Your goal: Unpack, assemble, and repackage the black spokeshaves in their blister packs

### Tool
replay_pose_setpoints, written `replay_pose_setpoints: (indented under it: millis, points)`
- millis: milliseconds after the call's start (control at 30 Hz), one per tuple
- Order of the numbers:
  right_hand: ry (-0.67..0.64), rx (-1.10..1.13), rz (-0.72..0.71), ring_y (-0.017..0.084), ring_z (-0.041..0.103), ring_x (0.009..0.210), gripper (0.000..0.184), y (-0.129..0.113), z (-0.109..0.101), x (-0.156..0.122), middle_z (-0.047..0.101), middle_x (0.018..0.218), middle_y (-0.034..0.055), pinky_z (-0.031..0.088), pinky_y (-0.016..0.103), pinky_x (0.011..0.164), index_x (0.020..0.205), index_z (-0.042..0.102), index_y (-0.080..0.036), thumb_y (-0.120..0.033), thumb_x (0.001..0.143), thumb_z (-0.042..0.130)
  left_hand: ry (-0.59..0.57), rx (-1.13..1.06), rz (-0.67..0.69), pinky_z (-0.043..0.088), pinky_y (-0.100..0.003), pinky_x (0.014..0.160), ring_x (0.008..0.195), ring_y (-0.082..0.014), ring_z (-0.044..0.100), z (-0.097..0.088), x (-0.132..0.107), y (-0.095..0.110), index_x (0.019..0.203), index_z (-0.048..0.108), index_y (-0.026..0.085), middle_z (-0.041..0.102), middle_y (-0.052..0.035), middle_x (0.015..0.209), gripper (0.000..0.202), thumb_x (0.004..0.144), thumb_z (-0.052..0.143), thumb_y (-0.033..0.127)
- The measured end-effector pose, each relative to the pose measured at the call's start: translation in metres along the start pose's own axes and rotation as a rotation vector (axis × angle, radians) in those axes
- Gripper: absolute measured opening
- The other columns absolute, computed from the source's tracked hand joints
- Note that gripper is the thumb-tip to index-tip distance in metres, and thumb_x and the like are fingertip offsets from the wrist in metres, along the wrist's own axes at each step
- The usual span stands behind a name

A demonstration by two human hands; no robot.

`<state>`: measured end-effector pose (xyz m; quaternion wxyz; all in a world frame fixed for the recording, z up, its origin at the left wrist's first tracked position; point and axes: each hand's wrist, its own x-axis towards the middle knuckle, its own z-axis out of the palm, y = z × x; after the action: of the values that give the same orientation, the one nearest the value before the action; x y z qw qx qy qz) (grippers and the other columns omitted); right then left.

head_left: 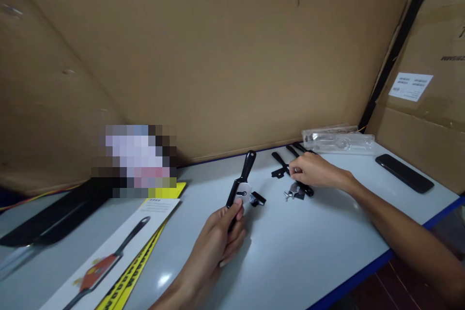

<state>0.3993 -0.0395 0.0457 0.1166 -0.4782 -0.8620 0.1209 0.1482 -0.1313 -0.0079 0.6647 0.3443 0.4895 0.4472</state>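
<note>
Spokeshave (240, 187), long axis pointing away, slightly right, grasped in left grip (224, 233); right grip (311, 170): cannot tell.

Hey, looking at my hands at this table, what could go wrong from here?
Your left hand has its thumb on the silver plate of the black-handled tool; the plate might shift if that pressure eases. The plate's edge may be sharp, though I can't tell, so the thumb could get nicked. The small silver hardware lies close to your right hand and might get knocked away.
</note>
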Motion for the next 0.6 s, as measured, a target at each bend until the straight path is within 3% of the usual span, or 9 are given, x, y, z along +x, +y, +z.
replay_pose_setpoints:
  millis: [133, 333, 467, 600]
  points:
    - [-0.068, -0.026, -0.002, 0.014, 0.055, 0.063, 0.016, -0.004, 0.0, -0.003, 0.067, 0.068, 0.0006, 0.031, 0.027, 0.058, 0.073, 0.069, -0.02, -0.01, 0.077, 0.058, 0.021, -0.012, -0.016, 0.015, -0.014, 0.027, 0.035, -0.0032, 0.009, 0.002, -0.002, 0.0, 0.066, 0.046, 0.022, 0.021, 0.0133, 0.042, 0.047, 0.074, 0.074, 0.059]
    - [0.069, -0.034, -0.127, 0.021, 0.064, 0.091, 0.017, -0.039, 0.04, -0.004, 0.073, 0.103, 0.0081, 0.042, 0.031, 0.074, 0.101, 0.072, -0.018, -0.025, 0.092, 0.06, 0.136, -0.105, 0.041, 0.017, -0.014, 0.027, 0.033, -0.0026, 0.014, 0.011, -0.007, 0.007, 0.066, 0.047, 0.021, 0.024, 0.0136, 0.042, 0.048, 0.064, 0.082, 0.054]
    - [0.077, -0.107, -0.1, 0.025, 0.064, 0.095, 0.03, -0.072, 0.06, -0.004, 0.069, 0.103, 0.0124, 0.045, 0.035, 0.074, 0.104, 0.069, -0.015, -0.041, 0.099, 0.054, 0.158, -0.15, 0.062, 0.018, -0.014, 0.027, 0.033, -0.0024, 0.014, 0.014, -0.007, 0.01, 0.067, 0.046, 0.021, 0.024, 0.0139, 0.042, 0.048, 0.065, 0.082, 0.053]
    - [0.028, -0.119, -0.122, 0.027, 0.063, 0.094, 0.028, -0.079, 0.066, 0.006, 0.063, 0.113, 0.0143, 0.047, 0.036, 0.07, 0.115, 0.063, -0.016, -0.037, 0.098, 0.056, 0.126, -0.118, 0.047, 0.017, -0.014, 0.028, 0.033, -0.0032, 0.014, 0.013, -0.007, 0.011, 0.069, 0.044, 0.022, 0.024, 0.0138, 0.042, 0.046, 0.072, 0.076, 0.055]
